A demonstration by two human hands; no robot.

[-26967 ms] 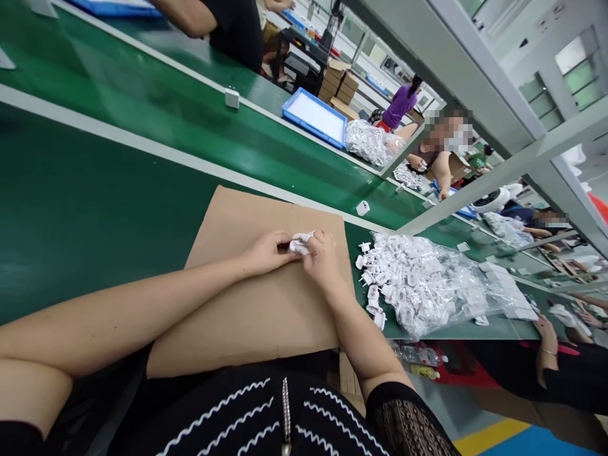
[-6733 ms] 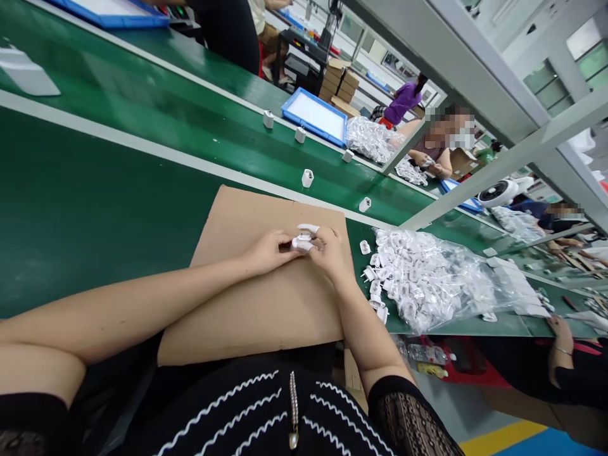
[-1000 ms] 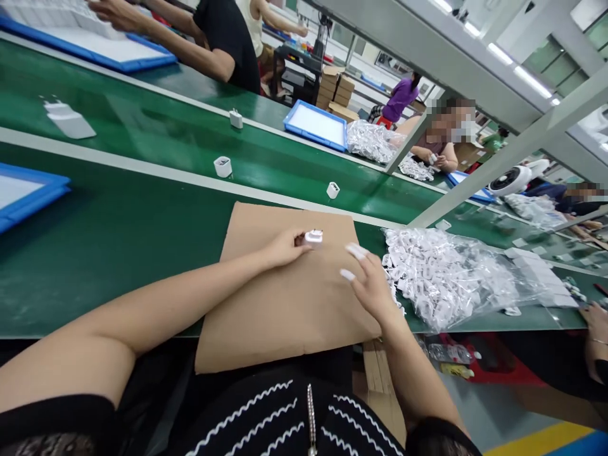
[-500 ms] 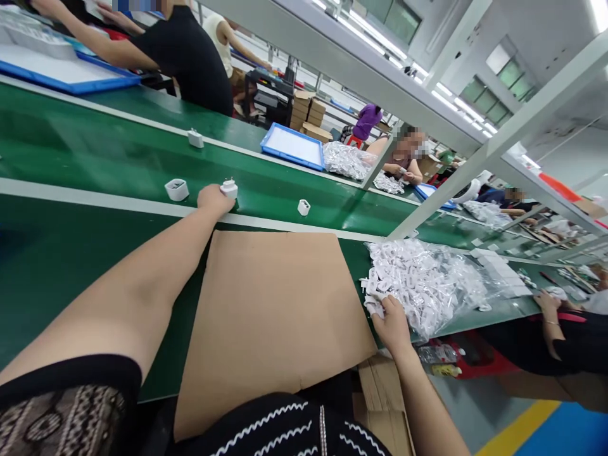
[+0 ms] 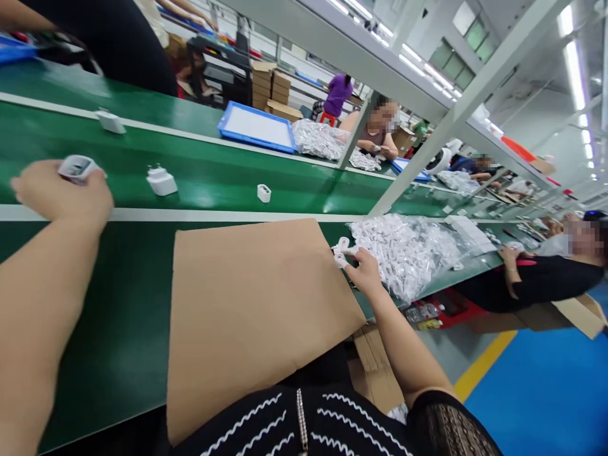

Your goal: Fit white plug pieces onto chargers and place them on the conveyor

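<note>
A green bench (image 5: 123,285) carries a flat sheet of brown cardboard (image 5: 251,310), whose near end juts past the bench edge. Right of the sheet lies a clear plastic bag (image 5: 432,244) heaped with small white plastic parts (image 5: 389,247). A pale strip (image 5: 228,215) divides the near surface from a glossy green lane (image 5: 213,190), where a white two-pin charger (image 5: 163,183) and a white charger housing (image 5: 264,194) sit well apart. Across the lane rests a blue-rimmed tray (image 5: 256,128), another clear bag (image 5: 316,139) just beside it.
</note>
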